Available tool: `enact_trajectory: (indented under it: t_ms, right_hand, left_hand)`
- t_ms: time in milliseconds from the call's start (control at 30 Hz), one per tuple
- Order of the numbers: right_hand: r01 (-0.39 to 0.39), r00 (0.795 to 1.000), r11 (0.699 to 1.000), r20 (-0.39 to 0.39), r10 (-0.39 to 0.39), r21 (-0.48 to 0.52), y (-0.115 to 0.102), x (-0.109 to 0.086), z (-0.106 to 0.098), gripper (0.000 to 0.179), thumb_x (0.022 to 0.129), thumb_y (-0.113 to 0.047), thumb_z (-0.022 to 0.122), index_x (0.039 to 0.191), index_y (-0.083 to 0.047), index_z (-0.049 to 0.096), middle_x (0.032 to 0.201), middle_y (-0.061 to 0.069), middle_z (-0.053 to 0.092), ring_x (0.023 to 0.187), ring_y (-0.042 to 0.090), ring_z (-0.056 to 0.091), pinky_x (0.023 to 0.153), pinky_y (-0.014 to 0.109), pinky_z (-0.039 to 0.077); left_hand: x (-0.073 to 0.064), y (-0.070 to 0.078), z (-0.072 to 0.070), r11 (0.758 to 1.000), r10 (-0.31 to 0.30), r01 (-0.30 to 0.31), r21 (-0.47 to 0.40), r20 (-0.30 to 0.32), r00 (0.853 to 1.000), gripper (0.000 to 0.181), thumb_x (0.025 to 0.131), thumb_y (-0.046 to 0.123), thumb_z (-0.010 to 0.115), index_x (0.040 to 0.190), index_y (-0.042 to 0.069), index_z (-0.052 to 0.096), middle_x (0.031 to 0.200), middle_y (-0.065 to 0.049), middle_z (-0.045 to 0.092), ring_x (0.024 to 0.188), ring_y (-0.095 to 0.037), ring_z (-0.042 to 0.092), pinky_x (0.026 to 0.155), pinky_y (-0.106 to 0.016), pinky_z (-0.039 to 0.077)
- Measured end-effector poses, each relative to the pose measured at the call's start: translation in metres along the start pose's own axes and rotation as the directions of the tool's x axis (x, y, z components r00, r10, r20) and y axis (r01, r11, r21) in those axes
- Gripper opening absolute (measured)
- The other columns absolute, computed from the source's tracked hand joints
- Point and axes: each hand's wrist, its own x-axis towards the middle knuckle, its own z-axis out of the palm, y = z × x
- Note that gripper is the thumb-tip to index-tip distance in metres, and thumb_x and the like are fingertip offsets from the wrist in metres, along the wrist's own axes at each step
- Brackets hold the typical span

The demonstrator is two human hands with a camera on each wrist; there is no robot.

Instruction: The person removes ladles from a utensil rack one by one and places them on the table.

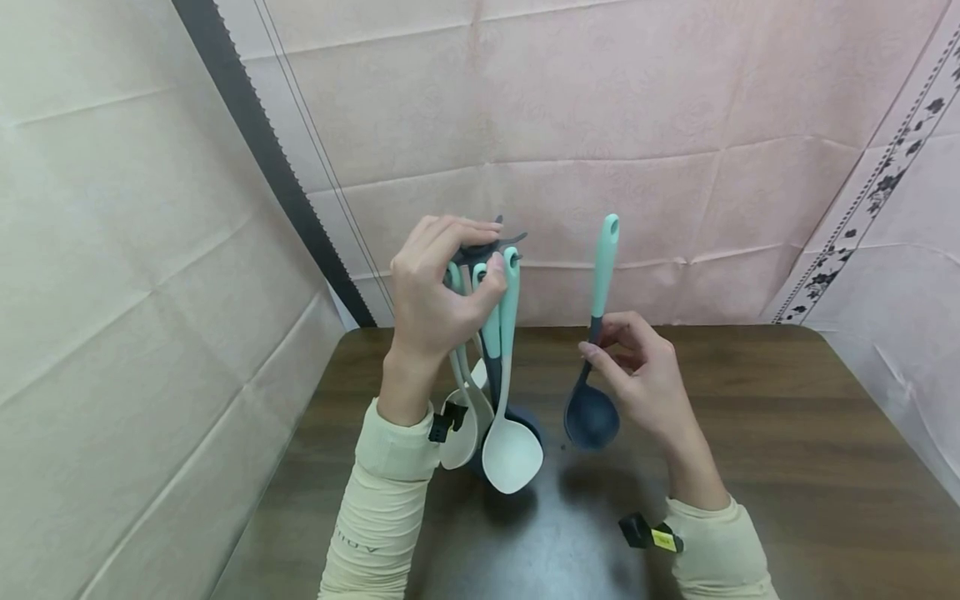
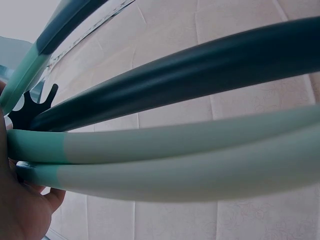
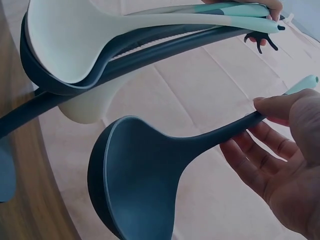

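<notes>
My left hand (image 1: 442,279) grips the dark hooked top (image 1: 480,250) of a utensil stand, with the thumb against the hanging handles. Off the stand hang several mint-handled utensils, among them a white ladle (image 1: 512,457) at the front and pale ones (image 1: 457,442) on the left. In the left wrist view the stand's dark pole (image 2: 190,75) runs beside two pale handles. To the right, apart from the stand, my right hand (image 1: 648,371) pinches a dark blue ladle (image 1: 592,417) by its shaft. That ladle is upright, bowl down and mint handle up, as its bowl (image 3: 142,175) shows closely.
A brown wood-grain table (image 1: 787,433) lies under everything. Pale creased cloth (image 1: 600,100) hangs behind it, and another cloth wall (image 1: 150,292) stands at the left. The stand's lower part is mostly hidden behind the hanging utensils.
</notes>
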Motion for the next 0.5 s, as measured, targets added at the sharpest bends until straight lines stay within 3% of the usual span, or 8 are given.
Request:
enact_trajectory:
  t_ms: [267,500]
  right_hand:
    - [-0.015,1.000,1.000,-0.006,0.014,-0.006,0.001,0.001,-0.007,0.027,0.095,0.000,0.075,0.120,-0.008,0.068,0.100,0.004,0.070,0.091,0.017,0.069,0.080,0.027,0.059]
    - [-0.001,1.000,0.992,0.009,0.002,-0.130,0.002,0.002,-0.013,0.027,0.094,-0.003,0.078,0.118,-0.009,0.069,0.099,-0.001,0.072,0.091,0.012,0.069,0.078,0.023,0.058]
  left_hand:
    - [-0.001,0.000,0.001,1.000,0.000,0.000,-0.003,-0.001,1.000,0.029,0.090,0.024,0.065,0.100,0.000,0.078,0.106,-0.008,0.080,0.094,-0.023,0.067,0.074,-0.034,0.051]
    - [0.000,-0.001,0.001,1.000,0.006,-0.006,-0.007,-0.008,1.000,0.030,0.090,0.024,0.065,0.099,-0.001,0.078,0.105,-0.009,0.080,0.092,-0.024,0.066,0.074,-0.034,0.050]
